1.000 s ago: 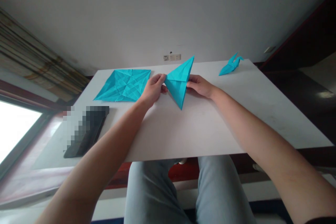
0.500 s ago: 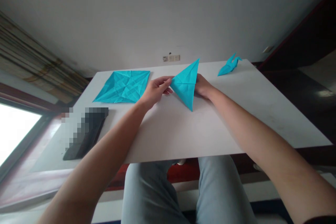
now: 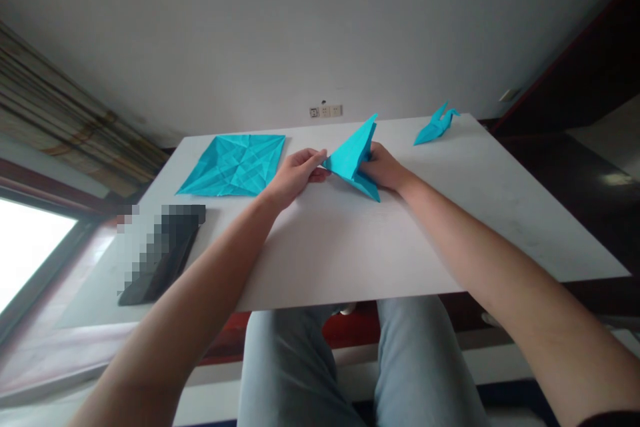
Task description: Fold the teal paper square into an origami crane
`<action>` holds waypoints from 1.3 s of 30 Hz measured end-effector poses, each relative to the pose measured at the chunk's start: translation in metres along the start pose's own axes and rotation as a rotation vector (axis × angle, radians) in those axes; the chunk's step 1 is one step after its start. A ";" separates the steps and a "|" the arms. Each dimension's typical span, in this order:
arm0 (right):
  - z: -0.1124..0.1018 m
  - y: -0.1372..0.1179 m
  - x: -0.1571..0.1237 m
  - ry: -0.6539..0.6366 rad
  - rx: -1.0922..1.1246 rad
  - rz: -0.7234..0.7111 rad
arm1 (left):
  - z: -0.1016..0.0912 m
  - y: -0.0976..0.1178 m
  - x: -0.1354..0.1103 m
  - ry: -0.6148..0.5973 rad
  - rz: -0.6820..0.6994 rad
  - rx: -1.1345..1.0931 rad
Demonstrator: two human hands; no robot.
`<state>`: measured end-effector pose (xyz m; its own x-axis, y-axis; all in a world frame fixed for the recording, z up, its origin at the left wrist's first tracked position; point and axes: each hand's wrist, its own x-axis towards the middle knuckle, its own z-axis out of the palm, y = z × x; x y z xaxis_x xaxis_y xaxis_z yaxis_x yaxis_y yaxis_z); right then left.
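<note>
A partly folded sheet of turquoise origami paper (image 3: 351, 152) is held above the white table between my two hands. My left hand (image 3: 303, 170) pinches its left corner between thumb and fingers. On the other side, my right hand (image 3: 385, 165) grips the paper from behind at its right, with the fingertips hidden by the folds. The paper's flaps stand apart, one point upward and another down toward the right.
A creased turquoise sheet (image 3: 237, 165) lies flat at the table's (image 3: 345, 247) back left. A folded paper crane (image 3: 436, 127) stands at the back right. A dark, partly pixelated device (image 3: 167, 263) rests at the left, near my left forearm.
The folded paper has turned from a flat, wide triangle to a bent shape with its flaps spread. My right hand has shifted slightly and shows more; my left still pinches the corner.
</note>
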<state>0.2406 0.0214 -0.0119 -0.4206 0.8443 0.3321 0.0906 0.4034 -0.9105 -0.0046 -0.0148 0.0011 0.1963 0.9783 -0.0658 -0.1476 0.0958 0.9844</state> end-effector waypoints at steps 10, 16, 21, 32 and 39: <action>0.004 -0.024 -0.004 -0.027 -0.200 -0.314 | 0.008 0.013 -0.010 -0.094 -0.148 -0.069; 0.003 -0.032 -0.008 0.002 -0.271 -0.298 | 0.012 0.016 -0.014 -0.134 -0.261 -0.174; 0.003 -0.027 -0.007 0.055 -0.239 -0.220 | 0.016 0.021 -0.017 -0.096 -0.241 -0.158; -0.005 -0.018 0.005 0.097 0.135 0.122 | 0.003 0.016 -0.010 0.062 -0.044 -0.032; 0.000 -0.016 0.004 -0.013 0.107 0.192 | 0.000 0.007 -0.006 0.059 0.051 0.103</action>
<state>0.2378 0.0186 0.0037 -0.4162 0.8972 0.1479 0.0737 0.1954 -0.9779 -0.0066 -0.0201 0.0087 0.1338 0.9908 -0.0220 -0.0551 0.0296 0.9980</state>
